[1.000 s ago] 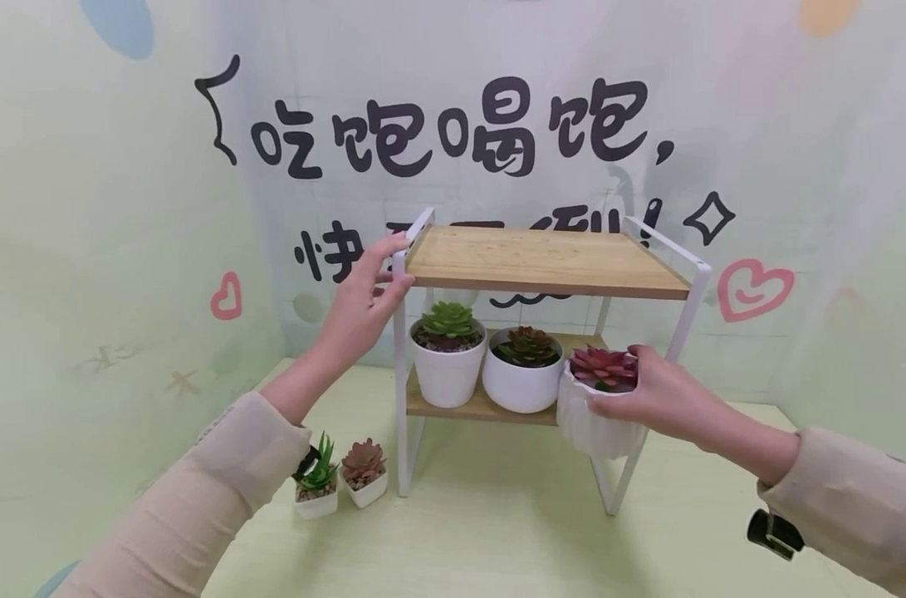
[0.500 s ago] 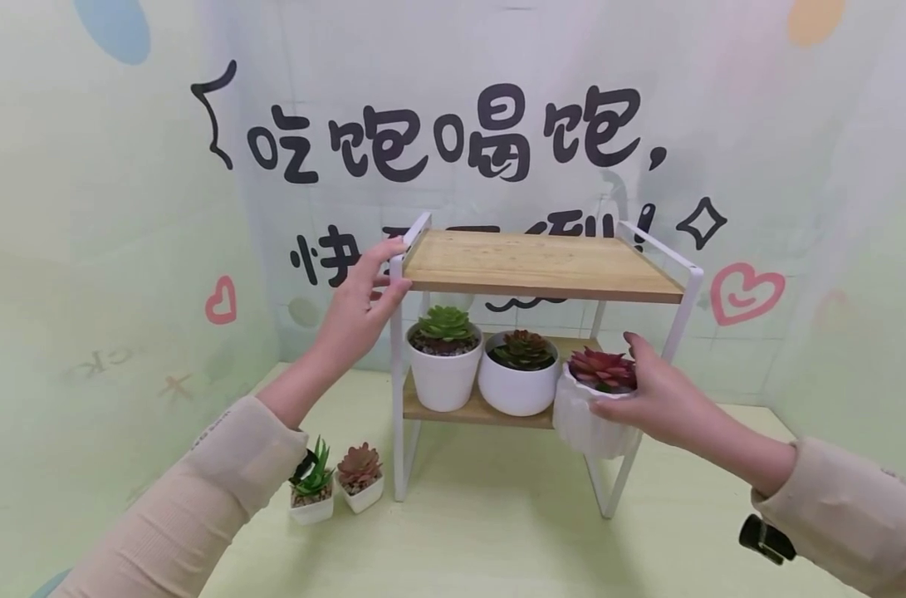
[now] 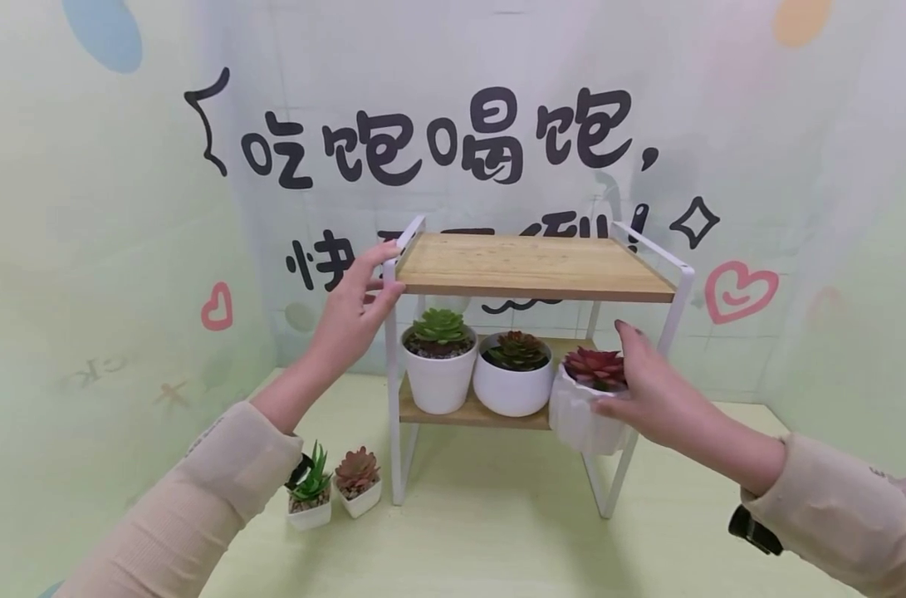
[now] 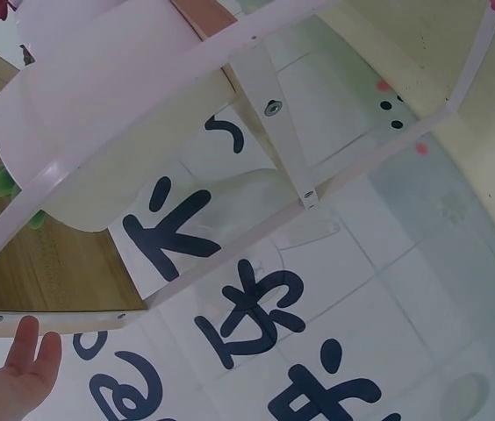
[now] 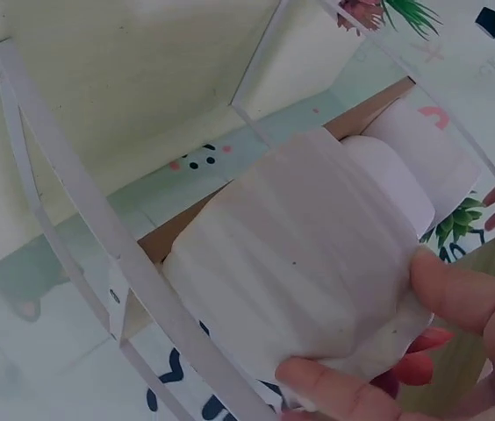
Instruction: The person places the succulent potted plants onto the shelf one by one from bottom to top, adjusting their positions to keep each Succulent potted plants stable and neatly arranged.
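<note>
Pale wall [image 3: 438,41] with black lettering and pink hearts backs a light green table [image 3: 497,523]. Spread moderately wide, the thumb and a finger of the right hand [image 3: 658,403] press on the rim of a fluted white pot [image 3: 583,423] with a red plant [image 3: 595,367], holding it near its top. That pot is at the right end of the lower shelf [image 3: 473,409], its base showing lower than the board's front edge; whether any of the base rests on the wood cannot be told. The left hand [image 3: 355,307] grips the front left corner of the white rack [image 3: 390,349], thumb and fingers narrow around the frame. Holding the pot only by its rim could let it tip or drop, probably if the fingers slipped before the base was well supported. A hard sideways push might jostle the round pot [image 3: 514,390], and through it the straight-sided pot [image 3: 441,386] at the far left. Space is tight: the round pot crowds one side, the right front leg [image 3: 673,328] stands close behind the hand, and the top shelf [image 3: 535,266] roofs it over. Two small plants, one spiky green [image 3: 315,473], one dusty pink [image 3: 359,469], stand on the table left of the rack, well apart from the right hand.
</note>
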Motion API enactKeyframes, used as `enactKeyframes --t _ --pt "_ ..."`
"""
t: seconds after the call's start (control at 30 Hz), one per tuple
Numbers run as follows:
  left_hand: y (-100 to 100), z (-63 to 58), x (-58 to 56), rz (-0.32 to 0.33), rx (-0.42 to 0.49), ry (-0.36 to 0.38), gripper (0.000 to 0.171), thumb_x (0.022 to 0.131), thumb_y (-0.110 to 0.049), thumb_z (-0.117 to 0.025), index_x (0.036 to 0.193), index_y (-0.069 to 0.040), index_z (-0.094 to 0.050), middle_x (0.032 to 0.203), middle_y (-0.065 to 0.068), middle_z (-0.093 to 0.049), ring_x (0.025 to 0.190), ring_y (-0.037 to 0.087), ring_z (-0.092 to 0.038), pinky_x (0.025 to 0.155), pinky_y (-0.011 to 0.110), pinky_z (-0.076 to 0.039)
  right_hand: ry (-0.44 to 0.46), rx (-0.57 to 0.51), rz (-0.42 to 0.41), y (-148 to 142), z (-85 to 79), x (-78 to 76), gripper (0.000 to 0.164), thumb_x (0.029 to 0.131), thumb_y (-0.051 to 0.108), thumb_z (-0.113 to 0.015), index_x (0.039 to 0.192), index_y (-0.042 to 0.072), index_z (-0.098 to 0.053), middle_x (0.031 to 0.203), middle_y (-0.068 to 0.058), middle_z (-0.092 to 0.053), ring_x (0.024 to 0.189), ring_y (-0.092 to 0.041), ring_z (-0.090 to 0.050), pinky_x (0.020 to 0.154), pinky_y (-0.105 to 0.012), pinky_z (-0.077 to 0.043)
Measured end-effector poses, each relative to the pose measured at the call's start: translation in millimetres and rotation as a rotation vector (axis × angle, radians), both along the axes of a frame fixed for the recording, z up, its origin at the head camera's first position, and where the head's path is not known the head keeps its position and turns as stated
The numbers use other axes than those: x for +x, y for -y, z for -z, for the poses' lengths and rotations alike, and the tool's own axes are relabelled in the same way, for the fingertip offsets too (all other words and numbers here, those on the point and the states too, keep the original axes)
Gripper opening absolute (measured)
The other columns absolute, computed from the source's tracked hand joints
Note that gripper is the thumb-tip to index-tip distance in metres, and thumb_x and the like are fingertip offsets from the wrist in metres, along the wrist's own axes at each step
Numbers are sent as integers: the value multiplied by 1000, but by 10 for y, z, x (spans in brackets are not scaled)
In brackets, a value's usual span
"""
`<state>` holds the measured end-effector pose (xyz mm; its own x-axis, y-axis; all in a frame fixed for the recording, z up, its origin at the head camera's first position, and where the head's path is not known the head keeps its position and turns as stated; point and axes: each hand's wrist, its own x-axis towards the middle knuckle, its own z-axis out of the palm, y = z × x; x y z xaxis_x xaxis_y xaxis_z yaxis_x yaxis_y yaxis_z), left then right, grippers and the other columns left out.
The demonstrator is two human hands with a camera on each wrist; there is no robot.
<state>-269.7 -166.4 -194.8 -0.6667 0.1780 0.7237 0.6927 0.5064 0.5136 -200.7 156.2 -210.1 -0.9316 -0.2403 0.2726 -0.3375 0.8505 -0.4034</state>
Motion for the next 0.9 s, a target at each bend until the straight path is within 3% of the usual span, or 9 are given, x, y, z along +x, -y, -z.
enactKeyframes --t 0.13,0.47,0.63,0.77,0.9 --pt "7 5 -2 4 -3 4 39 94 -16 -51 132 -13 -41 143 6 -37 103 35 -58 85 45 -50 -44 15 13 9 18 47 97 77 11 -73 141 -7 -2 143 -35 -7 125 -52 -24 96 -61 -32" --pt "7 4 -8 4 -1 -1 39 94 -17 -51 132 -12 -41 142 7 -38 103 36 -58 84 45 -50 -270 112 -44 26 111 56 83 76 2 -71 137 -8 -15 135 -33 -23 116 -49 -37 91 -56 -40" --pt "9 11 -13 3 -3 9 39 94 -17 -50 132 -13 -41 142 7 -38 103 36 -58 85 45 -50 -311 134 -35 1 128 -5 80 76 -3 -70 135 -8 -16 128 -33 -29 106 -46 -46 85 -51 -47" --pt "6 17 -13 4 -3 9 39 95 -16 -50 133 -13 -41 142 9 -38 103 37 -57 86 47 -49 -310 136 -21 -20 143 -57 80 75 -5 -70 135 -7 -16 128 -32 -31 108 -45 -46 85 -50 -47" --pt "-1 19 -11 1 -1 0 40 95 -16 -50 133 -13 -40 143 8 -37 103 37 -58 86 47 -49 -430 191 -35 -30 177 -82 80 71 -8 -72 133 -8 -22 129 -34 -32 107 -48 -48 78 -47 -52"
